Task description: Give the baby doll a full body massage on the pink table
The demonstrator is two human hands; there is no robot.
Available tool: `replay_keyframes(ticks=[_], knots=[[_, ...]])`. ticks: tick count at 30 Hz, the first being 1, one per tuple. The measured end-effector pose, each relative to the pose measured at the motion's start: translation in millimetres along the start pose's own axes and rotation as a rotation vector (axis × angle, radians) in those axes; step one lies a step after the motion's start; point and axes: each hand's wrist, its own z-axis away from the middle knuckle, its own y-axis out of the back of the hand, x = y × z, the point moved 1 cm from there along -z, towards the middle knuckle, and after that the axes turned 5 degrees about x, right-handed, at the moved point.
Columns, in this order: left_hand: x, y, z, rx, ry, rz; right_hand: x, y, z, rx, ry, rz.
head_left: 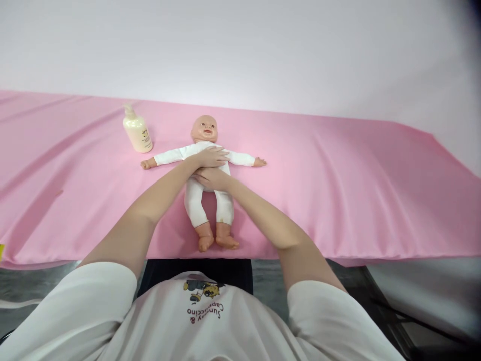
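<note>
A baby doll [224, 200] in a white suit lies on its back, head away from me, arms stretched out sideways. My left hand [213, 156] rests flat across its chest, fingers extended toward the right. Just below, my right hand [212, 179] lies over the belly, pointing left, its fingertips partly hidden around the doll's side. The two hands are close together, and neither grips anything. A pump bottle [138, 134] of pale cream-coloured liquid stands left of the doll's head, beyond its outstretched arm.
A pink cloth [308, 190] with soft folds covers the table, whose front edge runs close to my body. Behind it rises a plain white wall or backdrop [240, 55]. Something small and yellow [1, 250] shows at the far left edge.
</note>
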Motion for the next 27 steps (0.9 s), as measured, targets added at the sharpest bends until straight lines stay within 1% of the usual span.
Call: replay_keyframes(ticks=[2,4,7,11,13,15,18,21,24,27], knots=[[-4.1,-0.3,10.0,-0.008,-0.006,-0.058,1.7,6.4,15.5,-0.029,-0.012,-0.034],[-4.9,-4.1,22.3,0.051,0.003,-0.075,2.4,11.6,29.3,-0.05,-0.006,-0.067],[0.0,-12.4,42.1,0.155,0.017,-0.044,2.9,15.0,46.5,-0.037,0.021,-0.073],[8.0,-19.7,64.5,0.239,0.105,0.03,8.5,13.6,57.2,0.001,0.054,-0.083],[9.6,-20.7,72.0,0.246,0.158,0.046,16.0,13.8,56.5,0.003,0.064,-0.086],[9.9,-20.4,76.6,0.229,0.182,0.068,27.4,16.3,53.3,0.02,0.057,-0.075],[9.4,-19.5,79.1,0.202,0.165,0.131,48.6,22.2,46.7,0.065,0.016,-0.037],[8.2,-20.7,78.9,0.228,0.15,0.158,66.3,26.1,39.7,0.057,-0.029,0.019],[7.3,-23.7,78.6,0.261,0.13,0.169,72.5,27.3,30.0,0.013,-0.055,0.079],[7.8,-25.3,79.0,0.277,0.096,0.189,68.0,26.5,14.4,-0.056,-0.063,0.126]])
